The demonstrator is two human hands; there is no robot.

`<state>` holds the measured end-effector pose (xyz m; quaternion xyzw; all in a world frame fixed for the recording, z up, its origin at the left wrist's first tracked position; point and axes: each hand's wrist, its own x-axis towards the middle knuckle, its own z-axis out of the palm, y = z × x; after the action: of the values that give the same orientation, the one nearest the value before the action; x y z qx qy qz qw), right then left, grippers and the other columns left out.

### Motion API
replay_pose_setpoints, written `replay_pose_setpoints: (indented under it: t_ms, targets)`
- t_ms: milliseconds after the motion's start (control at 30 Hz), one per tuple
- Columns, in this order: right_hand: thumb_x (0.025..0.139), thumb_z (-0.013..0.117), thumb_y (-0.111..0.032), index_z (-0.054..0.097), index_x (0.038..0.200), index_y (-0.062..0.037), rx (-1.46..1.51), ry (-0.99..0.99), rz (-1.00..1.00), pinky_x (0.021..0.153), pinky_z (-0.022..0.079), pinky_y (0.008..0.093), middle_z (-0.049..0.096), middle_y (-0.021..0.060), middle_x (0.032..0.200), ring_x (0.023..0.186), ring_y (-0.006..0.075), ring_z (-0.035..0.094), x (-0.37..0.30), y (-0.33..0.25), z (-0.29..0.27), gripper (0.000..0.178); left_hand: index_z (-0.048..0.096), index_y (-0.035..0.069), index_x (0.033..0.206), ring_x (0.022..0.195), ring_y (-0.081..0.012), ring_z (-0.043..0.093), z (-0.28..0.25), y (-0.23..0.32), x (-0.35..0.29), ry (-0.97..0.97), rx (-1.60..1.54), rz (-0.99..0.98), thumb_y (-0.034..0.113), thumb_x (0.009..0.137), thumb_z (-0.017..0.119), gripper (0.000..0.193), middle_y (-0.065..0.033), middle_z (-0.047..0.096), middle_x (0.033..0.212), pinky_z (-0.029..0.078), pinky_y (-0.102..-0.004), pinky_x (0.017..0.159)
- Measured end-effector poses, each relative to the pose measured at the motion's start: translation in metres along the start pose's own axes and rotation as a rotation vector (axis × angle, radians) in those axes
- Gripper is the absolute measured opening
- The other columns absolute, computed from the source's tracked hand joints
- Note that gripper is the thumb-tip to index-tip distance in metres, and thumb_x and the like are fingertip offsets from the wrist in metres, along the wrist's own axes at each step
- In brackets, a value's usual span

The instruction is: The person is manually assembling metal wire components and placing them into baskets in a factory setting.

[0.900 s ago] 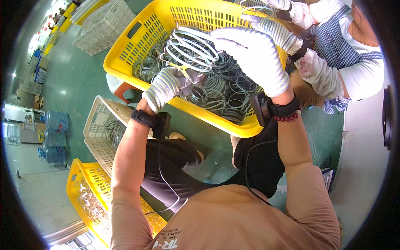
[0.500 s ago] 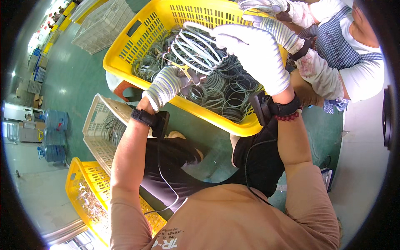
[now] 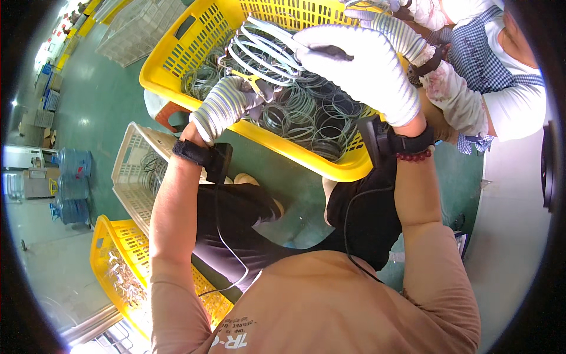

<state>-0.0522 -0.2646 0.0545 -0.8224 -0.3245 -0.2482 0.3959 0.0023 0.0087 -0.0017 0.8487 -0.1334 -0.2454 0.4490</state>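
Observation:
Over the large yellow basket [image 3: 327, 170] I work with both hands in knit gloves. My left hand [image 3: 227, 105], in a striped glove, is closed around a small yellow and silver metal piece [image 3: 250, 79], whose exact kind I cannot make out. That piece sits at the lower left side of a loose coil of pale wire [image 3: 268, 50]. My right hand [image 3: 359, 65], white in the glare, grips the coil's right side with bent fingers. Beneath my hands, many grey and dark wire coils [image 3: 306, 118] lie tangled in the basket.
Across the basket on the right, a co-worker's gloved hand [image 3: 392, 32] is at the far rim. A white basket [image 3: 127, 171] of wire and a yellow basket [image 3: 103, 265] of small metal parts stand at my left. Blue water jugs [image 3: 73, 189] stand farther left.
My left hand, the metal piece and the coil have shifted slightly up and left in the view. The right hand has turned a little, and both hands keep their hold.

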Motion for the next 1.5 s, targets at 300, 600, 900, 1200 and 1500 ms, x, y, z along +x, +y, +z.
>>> replay_pose_setpoints:
  t_ms: [300, 600, 900, 1200, 1500]
  targets:
    - [0.088, 0.074, -0.007, 0.074, 0.108, -0.0027, 0.071, -0.022, 0.02, 0.081, 0.058, 0.0277, 0.076, 0.0071, 0.095, 0.085, 0.0131, 0.071, -0.004, 0.0, -0.001, 0.021, 0.079, 0.01, 0.101, 0.053, -0.0026, 0.046, -0.004, -0.013, -0.002, -0.007, 0.037, 0.063, 0.036, 0.096, 0.068, 0.029, 0.0061, 0.062, 0.065, 0.031, -0.0206, 0.046]
    - [0.083, 0.077, -0.007, 0.069, 0.095, -0.0035, 0.153, -0.203, 0.205, 0.073, 0.053, 0.0269, 0.069, 0.0027, 0.081, 0.075, 0.0106, 0.063, 0.002, -0.004, -0.008, 0.014, 0.075, 0.0, 0.092, 0.064, -0.0121, 0.062, -0.013, -0.01, 0.0, -0.005, 0.145, 0.221, 0.014, 0.091, 0.074, 0.014, -0.0031, 0.072, 0.074, 0.048, -0.0291, 0.061]
    - [0.083, 0.078, -0.011, 0.076, 0.101, -0.0063, 0.172, -0.126, 0.08, 0.074, 0.054, 0.0278, 0.072, 0.003, 0.085, 0.075, 0.0115, 0.065, -0.002, 0.001, -0.005, 0.018, 0.075, 0.009, 0.092, 0.059, -0.0063, 0.05, -0.009, -0.008, -0.004, -0.009, 0.071, 0.192, 0.039, 0.097, 0.069, 0.031, 0.0041, 0.062, 0.065, 0.037, -0.0246, 0.055]
    - [0.087, 0.075, -0.018, 0.078, 0.106, -0.0105, -0.176, -0.056, -0.133, 0.08, 0.058, 0.0348, 0.076, 0.0093, 0.099, 0.086, 0.0278, 0.073, 0.0, 0.008, 0.0, 0.02, 0.076, 0.01, 0.083, 0.052, -0.0039, 0.046, -0.01, -0.015, 0.0, 0.04, 0.113, 0.149, 0.048, 0.096, 0.069, 0.041, 0.0056, 0.059, 0.061, 0.031, -0.0231, 0.048]
    - [0.092, 0.069, -0.013, 0.075, 0.112, -0.0079, -0.199, 0.134, -0.111, 0.083, 0.059, 0.0362, 0.077, 0.0108, 0.105, 0.092, 0.0281, 0.074, 0.009, 0.01, 0.004, 0.022, 0.075, 0.008, 0.099, 0.051, -0.0027, 0.042, -0.028, -0.016, -0.001, 0.004, -0.04, 0.115, 0.043, 0.096, 0.073, 0.035, 0.006, 0.059, 0.064, 0.028, -0.0214, 0.046]
